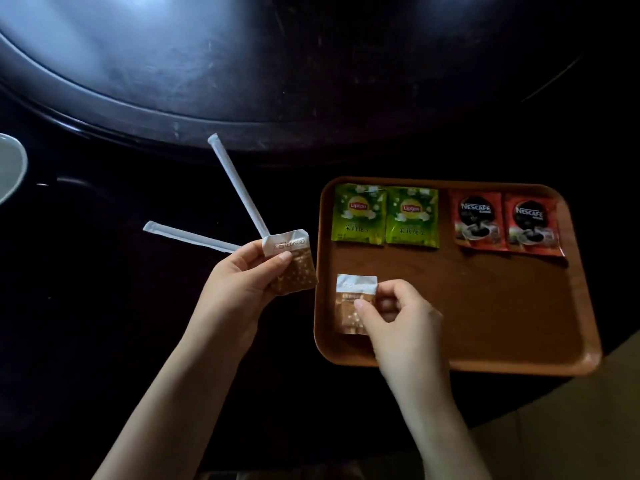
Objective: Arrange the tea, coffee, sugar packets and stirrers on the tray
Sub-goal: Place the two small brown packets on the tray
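A brown tray [519, 306] lies on the dark table at the right. Along its far edge sit two green tea packets [358, 213] [412, 216] and two red coffee packets [478, 220] [531, 225]. My right hand [398, 317] pinches a brown and white sugar packet [349, 306] that lies on the tray's near left part. My left hand [242, 275] holds a second sugar packet [294, 261] in the air just left of the tray. Two white wrapped stirrers [237, 183] [187, 235] lie on the table left of the tray, their near ends hidden behind my left hand.
A raised round dark turntable [311, 64] fills the far half of the table. A white bowl [10, 168] shows at the left edge. The table's curved edge and a tan floor [571, 427] are at the lower right.
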A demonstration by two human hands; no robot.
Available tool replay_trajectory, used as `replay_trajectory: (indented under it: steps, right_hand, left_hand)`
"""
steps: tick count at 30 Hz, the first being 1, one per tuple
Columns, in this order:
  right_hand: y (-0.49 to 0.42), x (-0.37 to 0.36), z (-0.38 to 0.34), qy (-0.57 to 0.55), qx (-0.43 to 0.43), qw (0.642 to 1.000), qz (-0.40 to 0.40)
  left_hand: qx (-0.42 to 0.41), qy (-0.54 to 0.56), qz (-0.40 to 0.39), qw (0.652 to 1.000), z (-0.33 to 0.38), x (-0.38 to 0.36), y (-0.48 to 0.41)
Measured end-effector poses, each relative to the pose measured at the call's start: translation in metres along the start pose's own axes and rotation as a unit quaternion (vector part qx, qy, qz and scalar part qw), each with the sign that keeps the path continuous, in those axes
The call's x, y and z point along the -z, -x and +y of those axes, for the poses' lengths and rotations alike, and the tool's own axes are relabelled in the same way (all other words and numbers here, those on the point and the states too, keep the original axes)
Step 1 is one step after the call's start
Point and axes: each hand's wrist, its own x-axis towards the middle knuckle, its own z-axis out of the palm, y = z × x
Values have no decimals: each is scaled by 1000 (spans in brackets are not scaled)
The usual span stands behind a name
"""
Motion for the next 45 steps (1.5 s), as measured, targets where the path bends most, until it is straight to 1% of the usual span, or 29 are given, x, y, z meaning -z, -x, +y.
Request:
replay_trajectory:
  steps: [3,5,14,16,18,20,22,24,25,29,33,34,35,36,37,38,39,40,42,44,45]
  right_hand:
    - [0,-3,-3,49,48,997,44]
    - [-1,-4,-3,72,64,993,62]
    - [-2,-11,-2,122,88,987,52]
    - [-2,-11,-2,117,91,988,53]
    - [-2,-8,-2,81,92,990,69]
    - [-2,-1,-4,10,95,993,72]
    - [-4,6,-7,-90,75,993,24]
    - [-6,12,-9,-184,32,981,-45]
    - [-7,15,-9,-215,16,975,-59]
    - [-12,27,-7,-275,-21,959,-57]
    - [-11,38,-3,-277,-7,958,-80]
    - [-11,39,-1,-271,-8,960,-73]
    - [-12,40,2,-262,-10,963,-55]
    - [-14,41,6,-248,-14,968,-32]
    - [-16,42,11,-228,-18,974,-7]
    - [-19,43,16,-199,-23,980,14]
    - [-20,42,21,-164,-24,986,32]
    - [-21,41,25,-124,-21,991,48]
    - [-18,36,27,-24,12,996,89]
    - [-13,31,27,71,75,985,140]
    - [-12,30,26,102,114,977,151]
  left_hand:
    - [5,-3,-3,1000,0,-1,-3]
    - [5,-6,-5,1000,0,-2,-5]
    - [1,-19,-18,1000,2,-5,-6]
    - [-1,-22,-19,1000,2,-6,-5]
    - [-6,-27,-20,999,2,-6,-3]
    - [-10,-37,-24,999,1,-10,-1]
    - [-4,-46,-42,998,-3,-18,4]
    - [12,-63,-59,996,-9,-30,9]
    - [17,-74,-61,995,-12,-35,11]
    - [6,-105,-49,993,-20,-47,17]
    - [-32,-126,-39,991,-25,-56,23]
    - [-65,-164,-26,984,-28,-57,25]
    - [-123,-237,-3,964,-31,-56,25]
    - [-196,-328,24,924,-34,-53,26]
    - [-264,-406,47,874,-37,-51,26]
    - [-312,-460,56,829,-39,-49,26]
    - [-335,-499,52,797,-42,-47,26]
    - [-342,-531,45,774,-46,-46,26]
    - [-336,-590,27,734,-54,-45,26]
    - [-328,-632,19,702,-61,-44,26]
    - [-326,-640,18,695,-64,-44,26]
